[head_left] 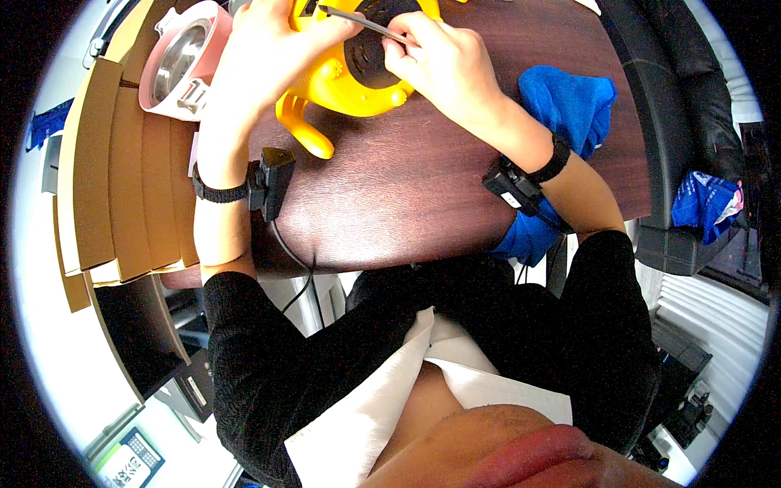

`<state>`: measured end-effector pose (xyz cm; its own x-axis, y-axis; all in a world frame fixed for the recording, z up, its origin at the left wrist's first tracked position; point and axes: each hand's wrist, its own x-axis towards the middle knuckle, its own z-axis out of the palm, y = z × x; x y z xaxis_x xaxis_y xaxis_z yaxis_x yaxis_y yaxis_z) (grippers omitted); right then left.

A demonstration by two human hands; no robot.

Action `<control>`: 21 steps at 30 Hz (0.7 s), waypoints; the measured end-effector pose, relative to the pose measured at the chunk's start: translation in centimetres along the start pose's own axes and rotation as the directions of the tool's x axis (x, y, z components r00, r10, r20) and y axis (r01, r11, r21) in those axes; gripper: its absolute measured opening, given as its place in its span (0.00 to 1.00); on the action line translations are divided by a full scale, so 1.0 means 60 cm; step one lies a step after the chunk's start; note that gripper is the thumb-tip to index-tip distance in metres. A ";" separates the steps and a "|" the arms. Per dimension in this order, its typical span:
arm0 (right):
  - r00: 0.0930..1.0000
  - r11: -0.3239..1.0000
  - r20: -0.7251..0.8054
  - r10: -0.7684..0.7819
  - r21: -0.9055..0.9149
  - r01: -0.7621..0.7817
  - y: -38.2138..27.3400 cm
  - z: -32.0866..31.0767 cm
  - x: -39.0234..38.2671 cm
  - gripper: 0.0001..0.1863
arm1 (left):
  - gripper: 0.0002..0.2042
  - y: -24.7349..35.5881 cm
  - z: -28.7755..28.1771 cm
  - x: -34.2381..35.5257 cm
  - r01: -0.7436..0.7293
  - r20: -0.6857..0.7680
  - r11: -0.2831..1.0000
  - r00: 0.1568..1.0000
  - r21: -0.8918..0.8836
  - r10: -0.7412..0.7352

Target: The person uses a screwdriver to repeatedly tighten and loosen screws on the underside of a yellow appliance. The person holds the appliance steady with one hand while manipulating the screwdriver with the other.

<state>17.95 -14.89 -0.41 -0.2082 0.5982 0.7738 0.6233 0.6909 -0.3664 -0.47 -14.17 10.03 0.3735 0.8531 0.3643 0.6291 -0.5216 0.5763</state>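
Note:
A yellow plastic object [358,98] with a round black slotted middle and a foot-like leg lies at the far edge of view, partly cut off. My left hand [272,45] is closed on its left side, the thumb stretched along it. Between the fingertips of my right hand [451,69] is a slim dark grey rod with a pointed end [366,23]. The rod lies across above the black middle, its tip close to my left thumb. What sort of tool the rod is, I cannot make out.
On the brown table [390,203], a pink and white container with a metal inside [213,41] stands at the left, beside stacked cardboard [114,179]. A blue cloth [569,102] lies right of my right forearm. A cable [289,248] hangs from my left wristband. A black sofa [683,98] stands beyond the right edge.

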 end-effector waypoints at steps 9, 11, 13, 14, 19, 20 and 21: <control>0.999 1.000 -0.037 -0.022 -0.023 0.021 0.002 0.001 -0.001 0.08 | 0.37 -0.005 0.002 0.001 0.024 -0.020 0.998 1.000 0.057 -0.023; 1.000 0.999 -0.017 -0.003 -0.037 0.003 -0.001 -0.002 -0.001 0.08 | 0.36 -0.001 0.001 0.000 0.039 -0.015 0.999 0.999 0.009 -0.039; 1.000 0.999 0.009 0.001 -0.047 -0.001 -0.004 -0.004 -0.001 0.09 | 0.36 -0.001 0.001 -0.001 0.015 -0.016 1.000 1.000 -0.009 -0.015; 1.000 0.999 0.002 0.003 -0.046 -0.003 -0.003 -0.004 -0.002 0.09 | 0.36 0.000 0.002 0.000 0.010 -0.016 1.000 1.000 0.003 -0.010; 0.997 0.999 -0.067 -0.045 0.001 0.045 0.008 0.010 -0.001 0.08 | 0.35 0.006 0.001 0.002 -0.017 -0.004 1.000 1.000 0.008 0.017; 0.997 0.999 -0.064 -0.042 0.016 0.043 0.007 0.010 -0.001 0.08 | 0.35 -0.002 0.004 0.003 -0.041 -0.018 0.999 0.999 -0.012 0.041; 0.997 0.999 -0.062 -0.039 0.031 0.040 0.007 0.009 0.000 0.08 | 0.34 -0.017 0.010 0.004 -0.066 -0.032 0.997 0.997 -0.033 0.065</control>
<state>17.80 -14.39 -0.84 -0.1850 0.5449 0.8179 0.5909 0.7267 -0.3505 -0.64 -13.41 9.09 0.3918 0.8163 0.4244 0.5799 -0.5772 0.5750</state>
